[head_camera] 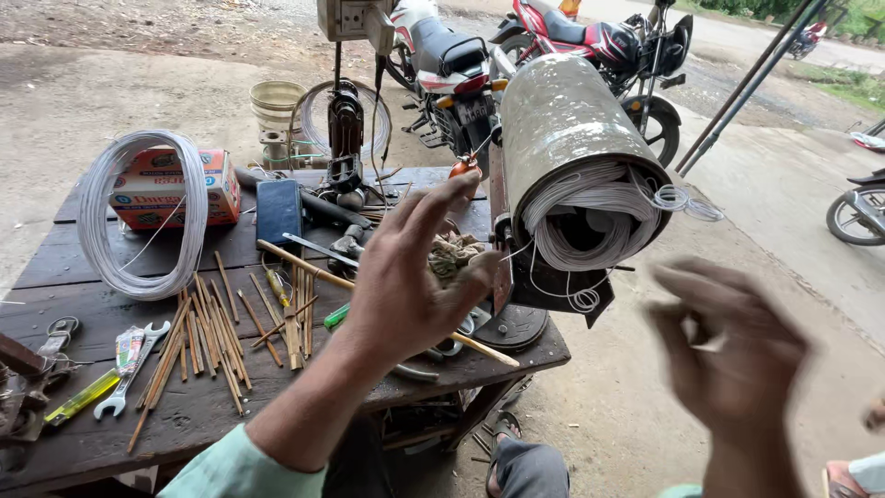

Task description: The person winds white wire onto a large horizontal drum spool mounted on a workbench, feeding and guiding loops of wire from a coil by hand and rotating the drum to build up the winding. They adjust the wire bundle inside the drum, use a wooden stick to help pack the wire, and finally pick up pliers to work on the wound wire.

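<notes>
the big grey metal cylinder [562, 129] sits on its side at the right edge of the dark wooden surface [277, 406], open end facing the person, so the white wire windings [576, 221] packed inside are easy to get at, and a few loose loops hang out at the mouth. left hand [410, 277] is up in front of that opening with fingers spread wide, holding nothing as far as i can see, just near a small brownish bundle [454, 254] on the surface behind it. right hand [737, 350] is off the edge of the surface, blurred, fingers loosely curled; there's maybe a thin pale strand at the fingertips but i honestly can't tell if the grip has hold of it. the rest looks laid out for reach: a spare coil of white wire [143, 217] leaning on an orange and white cardboard box [175, 184], a scatter of thin bamboo sticks [212, 337] flat in the middle, a spanner [129, 383] and a yellow-handled screwdriver [83, 398] at the near left corner. motorcycles [544, 46] parked behind on the dirt
</notes>
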Tool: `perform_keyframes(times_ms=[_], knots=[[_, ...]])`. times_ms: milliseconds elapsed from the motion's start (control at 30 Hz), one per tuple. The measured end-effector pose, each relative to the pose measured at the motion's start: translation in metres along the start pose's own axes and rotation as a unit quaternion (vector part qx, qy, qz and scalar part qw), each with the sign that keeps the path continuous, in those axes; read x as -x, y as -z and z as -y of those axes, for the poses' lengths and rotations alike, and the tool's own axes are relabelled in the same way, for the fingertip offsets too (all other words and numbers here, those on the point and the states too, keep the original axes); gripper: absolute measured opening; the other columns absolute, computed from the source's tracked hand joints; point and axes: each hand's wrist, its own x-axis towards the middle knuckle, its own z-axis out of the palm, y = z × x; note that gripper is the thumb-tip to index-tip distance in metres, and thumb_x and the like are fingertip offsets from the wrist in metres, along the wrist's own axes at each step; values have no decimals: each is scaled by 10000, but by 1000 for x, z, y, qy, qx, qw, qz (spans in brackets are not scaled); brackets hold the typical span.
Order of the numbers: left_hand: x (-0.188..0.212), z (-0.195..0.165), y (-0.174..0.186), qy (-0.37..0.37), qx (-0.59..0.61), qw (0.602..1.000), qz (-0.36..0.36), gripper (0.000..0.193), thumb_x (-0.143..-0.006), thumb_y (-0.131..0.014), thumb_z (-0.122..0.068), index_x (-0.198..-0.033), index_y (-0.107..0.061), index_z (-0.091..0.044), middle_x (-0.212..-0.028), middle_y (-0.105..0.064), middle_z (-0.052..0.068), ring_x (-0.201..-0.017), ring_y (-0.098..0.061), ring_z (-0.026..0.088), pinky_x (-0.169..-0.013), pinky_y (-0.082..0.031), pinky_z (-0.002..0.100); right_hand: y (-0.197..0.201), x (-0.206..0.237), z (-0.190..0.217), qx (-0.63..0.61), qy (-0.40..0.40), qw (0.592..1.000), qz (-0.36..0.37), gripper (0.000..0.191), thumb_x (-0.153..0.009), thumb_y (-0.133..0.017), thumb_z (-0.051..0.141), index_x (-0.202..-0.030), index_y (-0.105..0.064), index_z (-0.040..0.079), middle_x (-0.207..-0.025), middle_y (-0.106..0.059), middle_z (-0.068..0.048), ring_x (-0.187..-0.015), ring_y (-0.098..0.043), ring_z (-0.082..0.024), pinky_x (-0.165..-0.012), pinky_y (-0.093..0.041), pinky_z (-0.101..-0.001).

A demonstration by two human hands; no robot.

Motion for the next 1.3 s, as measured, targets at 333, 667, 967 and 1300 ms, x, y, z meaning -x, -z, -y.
perform_keyframes(times_ms=[333,667,967,1300], knots=[[-59,-9,-71,127,-212,963,106,1056,-755,-826,-505,-1567,-292,-89,-846,-731,157,-620,-729,296,-505,-572,441,-42,-46,25,274,135,947,98,286,-911,-819,356,-1104,-782,148,-1142,-752,-41,-878,-738,-230,-636,-569,-350],[-51,19,-80,12,-222,970,95,795,-892,-781,-310,-1484,-380,38,-740,-708,137,-558,-704,316,-474,-539,441,-57,-28,5,202,106,973,25,323,-899,-828,336,-1154,-782,143,-1157,-728,-38,-914,-696,-251,-719,-548,-398],[-54,16,-74,-27,-173,983,64,701,-909,-720,-241,-1466,-437,79,-761,-714,201,-675,-730,379,-599,-571,480,-71,-25,2,161,82,983,-25,292,-885,-831,350,-1076,-760,141,-1136,-718,-32,-911,-667,-260,-744,-542,-432],[-23,14,-43,10,-54,996,68,573,-1020,-662,-298,-1477,-476,-8,-883,-725,149,-685,-731,225,-596,-607,383,-36,16,-6,44,55,996,-53,256,-1058,-795,245,-1275,-666,201,-1268,-709,21,-1045,-734,-133,-867,-645,-292]])
